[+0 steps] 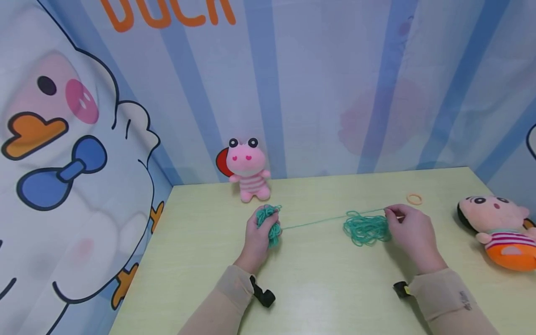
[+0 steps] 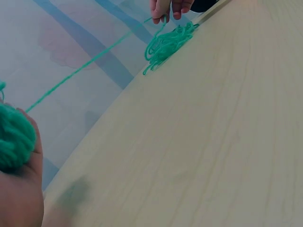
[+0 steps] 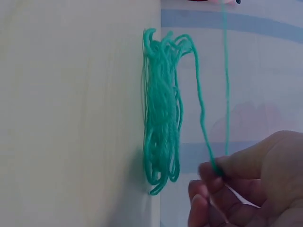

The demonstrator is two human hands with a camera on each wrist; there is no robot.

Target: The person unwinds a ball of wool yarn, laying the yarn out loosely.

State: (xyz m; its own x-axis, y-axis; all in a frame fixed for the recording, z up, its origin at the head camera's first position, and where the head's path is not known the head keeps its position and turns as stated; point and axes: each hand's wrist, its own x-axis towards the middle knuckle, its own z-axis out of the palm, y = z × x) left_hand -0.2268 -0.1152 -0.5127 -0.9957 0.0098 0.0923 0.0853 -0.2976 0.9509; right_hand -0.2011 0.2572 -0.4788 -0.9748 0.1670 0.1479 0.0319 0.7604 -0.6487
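Note:
My left hand (image 1: 256, 239) grips a bundle of green yarn (image 1: 274, 236), its thumb across the front; the left wrist view shows the bundle (image 2: 16, 137) at the left edge. A single strand (image 1: 314, 222) runs taut from it to my right hand (image 1: 414, 235), which pinches it between thumb and index finger. Just left of the right hand, a loose pile of green yarn (image 1: 365, 229) lies on the table. In the right wrist view a second length hangs from the pinching fingers (image 3: 215, 182) to the pile (image 3: 163, 113).
A pink striped plush toy (image 1: 250, 172) sits at the table's back edge, with a red round thing (image 1: 223, 162) behind it. An orange ring (image 1: 414, 199) lies at the back right. Another plush toy (image 1: 502, 232) lies at the right. A printed cloth (image 1: 314, 83) hangs behind the table.

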